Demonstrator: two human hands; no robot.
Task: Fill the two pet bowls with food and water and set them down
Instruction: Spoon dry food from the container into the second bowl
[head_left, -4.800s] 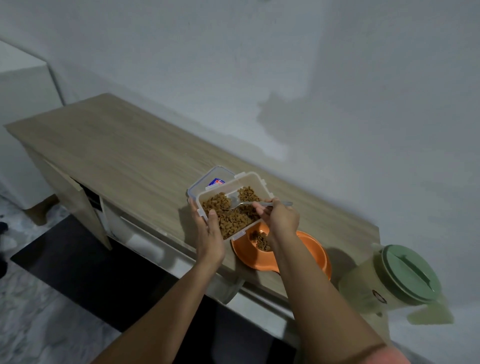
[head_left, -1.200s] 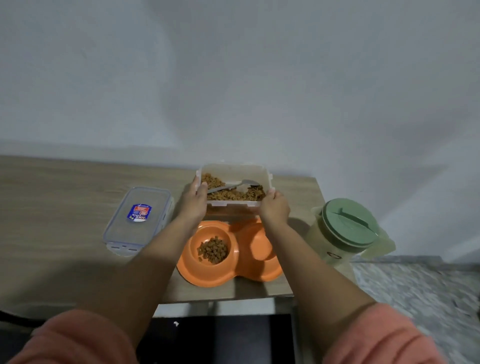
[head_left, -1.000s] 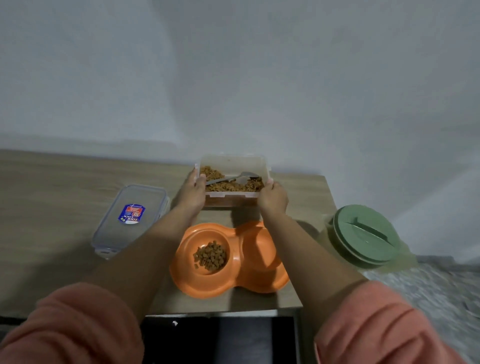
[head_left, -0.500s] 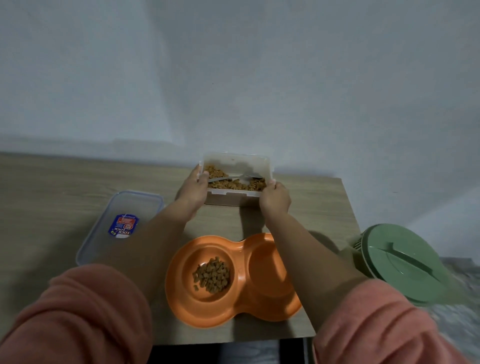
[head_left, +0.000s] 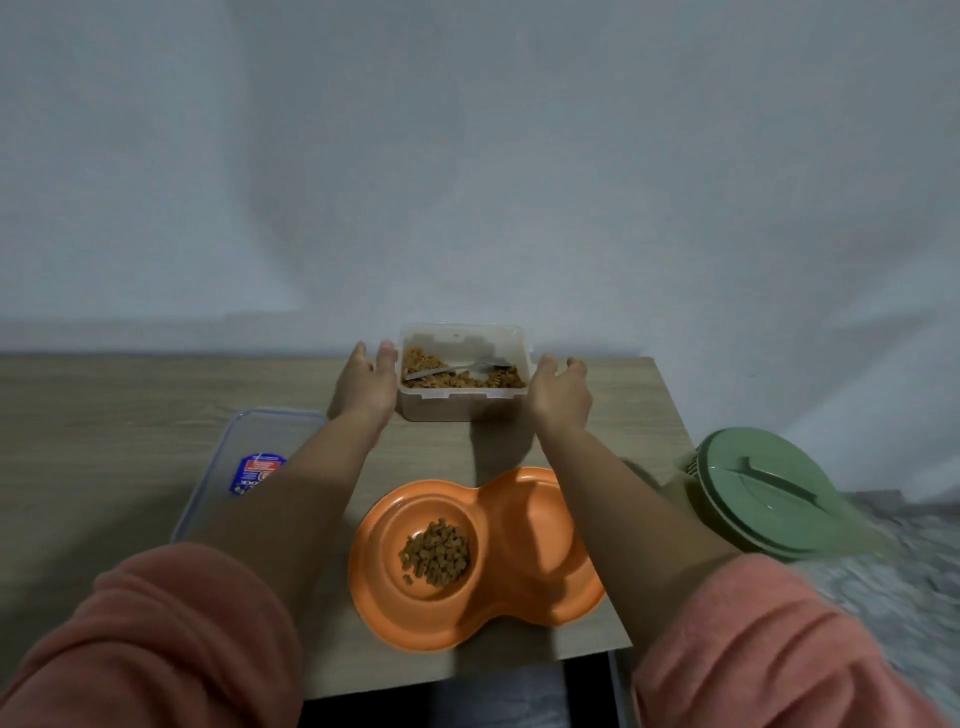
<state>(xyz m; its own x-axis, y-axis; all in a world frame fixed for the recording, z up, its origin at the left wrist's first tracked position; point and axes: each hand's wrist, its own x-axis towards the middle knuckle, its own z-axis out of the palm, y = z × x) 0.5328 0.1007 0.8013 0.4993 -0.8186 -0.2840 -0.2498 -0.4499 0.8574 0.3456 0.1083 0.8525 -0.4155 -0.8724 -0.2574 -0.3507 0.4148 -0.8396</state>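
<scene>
Your worktop (head_left: 130, 415), pale wood grain, runs against a plain grey-white wall (head_left: 467, 156). Right of it you have mottled grey floor (head_left: 893, 561). Below its near edge, a dark gap (head_left: 519, 699), contents unclear.

A home — orange double pet bowl (head_left: 483, 561) on a wood-look cabinet (head_left: 104, 415) against a plain wall (head_left: 467, 156).

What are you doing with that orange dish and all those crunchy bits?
A person is feeding a pet. The left hand and right hand are open on either side of a clear food container that sits at the back of the wooden table, a spoon lying in its kibble. The orange double bowl has kibble in its left cup; the right cup is empty. A green-lidded jug waits to the right.
</scene>
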